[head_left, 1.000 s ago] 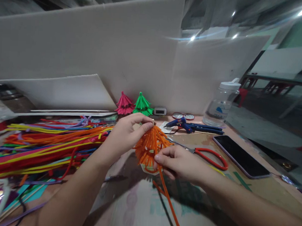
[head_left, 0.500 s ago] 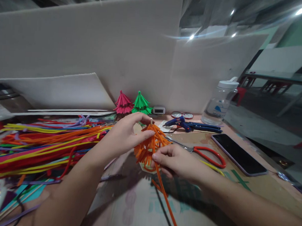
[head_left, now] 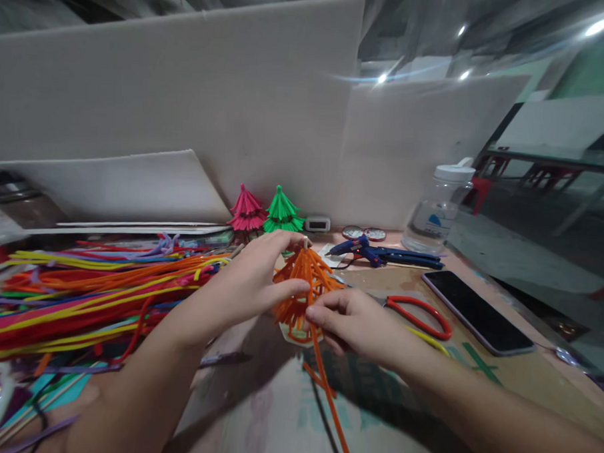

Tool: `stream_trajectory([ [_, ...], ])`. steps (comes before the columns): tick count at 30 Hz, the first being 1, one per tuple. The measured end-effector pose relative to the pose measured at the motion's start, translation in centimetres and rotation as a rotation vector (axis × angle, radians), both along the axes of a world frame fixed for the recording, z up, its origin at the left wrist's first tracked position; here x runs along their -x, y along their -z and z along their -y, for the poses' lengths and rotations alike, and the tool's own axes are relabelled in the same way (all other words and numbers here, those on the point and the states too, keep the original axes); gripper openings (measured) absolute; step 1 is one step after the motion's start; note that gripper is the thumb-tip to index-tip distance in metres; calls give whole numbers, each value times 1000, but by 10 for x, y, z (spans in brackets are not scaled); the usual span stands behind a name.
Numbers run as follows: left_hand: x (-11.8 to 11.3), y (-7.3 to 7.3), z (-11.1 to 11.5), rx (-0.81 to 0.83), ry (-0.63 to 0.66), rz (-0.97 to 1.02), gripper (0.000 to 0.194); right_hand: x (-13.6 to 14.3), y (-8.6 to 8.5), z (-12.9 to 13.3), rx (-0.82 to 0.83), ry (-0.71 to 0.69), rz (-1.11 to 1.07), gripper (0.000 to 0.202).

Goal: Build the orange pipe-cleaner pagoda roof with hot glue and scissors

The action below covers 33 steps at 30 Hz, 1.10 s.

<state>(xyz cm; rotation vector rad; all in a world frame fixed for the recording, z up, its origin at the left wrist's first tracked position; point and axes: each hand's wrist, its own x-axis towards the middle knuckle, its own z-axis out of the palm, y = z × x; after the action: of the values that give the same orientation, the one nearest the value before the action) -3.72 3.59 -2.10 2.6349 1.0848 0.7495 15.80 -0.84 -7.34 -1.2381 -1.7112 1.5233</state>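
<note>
An orange tree made of pipe cleaners [head_left: 289, 307] stands in the middle of the work surface, with a pale stick tip [head_left: 306, 242] at its peak. My left hand [head_left: 275, 269] holds it from the left, fingers curled behind the top and thumb across the front. Between the thumb and fingers of my right hand [head_left: 341, 318] is a long orange pipe cleaner [head_left: 330, 398], pinched against the tree's front and trailing down toward me. A short cut piece of orange pipe cleaner [head_left: 311, 372] lies beside it. The right hand's other fingers are partly hidden.
Many coloured pipe cleaners [head_left: 103, 291] lie heaped at the left. Behind stand a pink tree [head_left: 247, 209] and a green tree [head_left: 281, 209]. Rightward are a blue glue gun [head_left: 356, 247], red-handled scissors [head_left: 421, 308], a phone [head_left: 476, 311] and a water bottle [head_left: 435, 212].
Both hands keep their hold on the tree and the long pipe cleaner. My left thumb has dropped slightly along the tree's front, and the tree has shifted a little to the right.
</note>
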Motion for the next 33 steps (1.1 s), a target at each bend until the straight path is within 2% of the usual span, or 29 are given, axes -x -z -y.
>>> stream_trajectory([
  [6,-4,2,0,5,3,32,46,1,4,-2,-54,18,29,33],
  [11,-5,-4,-1,57,-48,149,24,-2,-1,-3,-128,5,170,32],
  [14,-9,-4,-2,50,-86,221,18,-6,-9,-1,-134,-54,176,33],
  [18,-13,-2,-2,46,-112,244,18,-6,-15,2,13,-128,23,25],
  [20,-14,-2,-2,45,-124,245,19,-3,-13,4,103,-134,-59,24],
  [22,-14,-1,-2,40,-133,246,20,1,-9,5,122,-106,-58,25],
  [26,-15,0,-3,28,-134,250,20,2,-1,3,-90,-4,149,22],
  [29,-15,1,-4,28,-135,249,20,-2,-1,1,-247,1,252,23],
  [33,-13,0,-4,49,-120,237,21,-4,-6,1,-273,7,274,23],
])
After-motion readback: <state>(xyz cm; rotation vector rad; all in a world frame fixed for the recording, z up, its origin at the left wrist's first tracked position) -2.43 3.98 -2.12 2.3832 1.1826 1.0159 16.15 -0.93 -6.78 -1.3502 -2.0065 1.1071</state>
